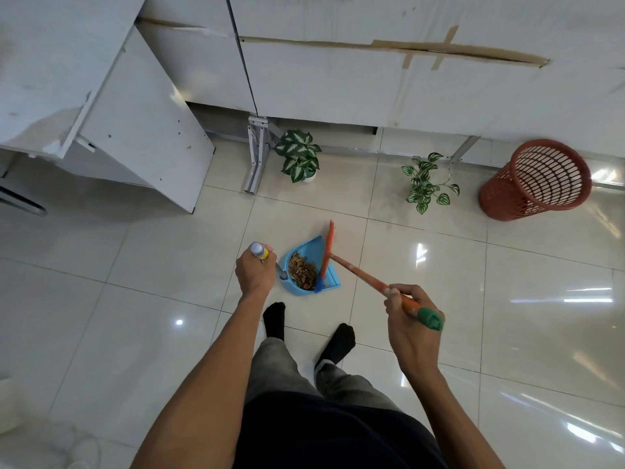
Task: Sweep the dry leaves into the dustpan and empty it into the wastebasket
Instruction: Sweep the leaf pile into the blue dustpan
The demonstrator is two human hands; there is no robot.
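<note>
A blue dustpan (329, 275) sits on the tiled floor just ahead of my feet, with a pile of dry brown leaves (302, 271) inside it. My left hand (255, 272) grips the top of the dustpan's upright handle (258, 250), which has a silver and yellow end. My right hand (411, 316) is closed around the orange broom stick (358, 274) near its green end cap. The broom's orange and blue head (325, 257) rests across the pan, right beside the leaves. A red mesh wastebasket (536, 181) stands at the far right by the wall.
Two small potted plants (299, 155) (426, 182) stand on the floor beyond the dustpan. White cabinets and a metal leg (255, 154) line the back. An open white cabinet door (142, 123) juts out at the left. My socked feet (275, 319) are right behind the pan.
</note>
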